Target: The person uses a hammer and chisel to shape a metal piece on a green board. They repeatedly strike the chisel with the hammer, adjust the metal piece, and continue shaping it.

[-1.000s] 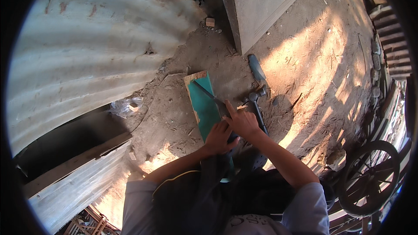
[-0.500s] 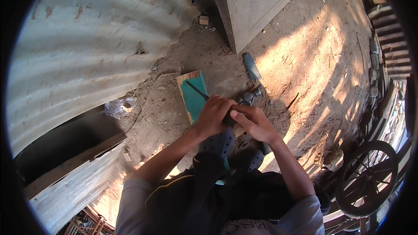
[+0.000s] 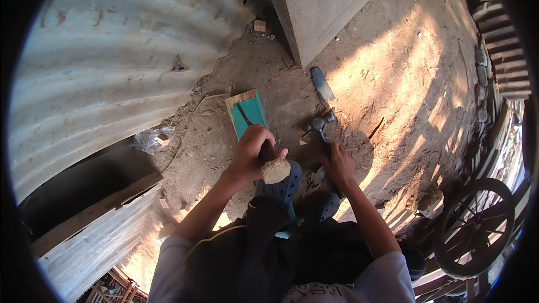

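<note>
My left hand (image 3: 250, 150) is wrapped round the thick handle of a chisel (image 3: 275, 171), whose worn, pale butt end faces up toward me. The dark, narrow blade reaches out past my fingers over a board (image 3: 254, 113) painted green, with a bare wood edge. Whether the tip touches the board I cannot tell. To the right, my right hand (image 3: 339, 166) is closed on the handle of a hammer (image 3: 322, 123) close to the ground, its metal head pointing away from me. Part of that handle is hidden under the fingers.
A flat grey blade (image 3: 322, 83) lies on the dirt beyond the hammer. A door (image 3: 323, 17) stands at the far side, and corrugated metal sheet (image 3: 123, 67) rises on the left. My perforated shoe (image 3: 288, 184) is just below the board. A spoked wheel (image 3: 439, 241) leans at right.
My hands were together at the chisel handle. The right has let go and moved right and down onto the hammer; the left keeps the chisel, now with its butt end exposed.
</note>
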`<state>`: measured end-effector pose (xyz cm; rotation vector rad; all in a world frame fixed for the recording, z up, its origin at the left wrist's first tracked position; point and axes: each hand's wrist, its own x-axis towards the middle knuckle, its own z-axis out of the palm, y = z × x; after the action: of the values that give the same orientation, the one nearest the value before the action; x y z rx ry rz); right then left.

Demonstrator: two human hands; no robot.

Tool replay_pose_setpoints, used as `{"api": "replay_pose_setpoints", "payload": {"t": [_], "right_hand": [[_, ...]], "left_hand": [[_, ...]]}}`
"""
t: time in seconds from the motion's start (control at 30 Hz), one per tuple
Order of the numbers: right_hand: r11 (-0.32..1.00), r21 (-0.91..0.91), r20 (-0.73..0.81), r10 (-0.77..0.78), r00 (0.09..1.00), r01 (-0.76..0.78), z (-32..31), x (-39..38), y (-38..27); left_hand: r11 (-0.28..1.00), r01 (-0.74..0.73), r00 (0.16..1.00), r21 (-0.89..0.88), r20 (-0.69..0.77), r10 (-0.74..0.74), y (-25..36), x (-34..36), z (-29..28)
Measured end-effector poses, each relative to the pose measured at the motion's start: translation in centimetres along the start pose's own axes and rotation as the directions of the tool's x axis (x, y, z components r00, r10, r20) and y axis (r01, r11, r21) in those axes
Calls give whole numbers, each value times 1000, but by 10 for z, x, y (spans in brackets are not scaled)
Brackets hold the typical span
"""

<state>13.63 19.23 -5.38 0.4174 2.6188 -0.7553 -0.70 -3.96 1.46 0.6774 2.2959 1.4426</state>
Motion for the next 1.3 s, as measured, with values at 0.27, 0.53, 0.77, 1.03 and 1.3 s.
{"api": "replay_pose_setpoints", "payload": {"t": [0.27,0.53,0.77,1.03,1.3], "right_hand": [[986,168,41,6,999,-13,17,23,32],[615,657,477,108,872,-435,-22,34,7],[580,782,289,-8,957,-230,-88,22,-78],[779,627,-26,37,999,-12,-120,21,-123],[674,612,-97,-456,885,414,-144,-31,-138]], "left_hand": [[976,-212,968,51,-130,217,5,5,-6],[981,-188,968,40,-160,192,-1,-4,-15],[967,-248,959,51,-131,253,-3,-1,-15],[976,-217,966,13,-139,216,-2,2,-17],[981,-192,970,-30,-158,185,0,7,-16]]}}
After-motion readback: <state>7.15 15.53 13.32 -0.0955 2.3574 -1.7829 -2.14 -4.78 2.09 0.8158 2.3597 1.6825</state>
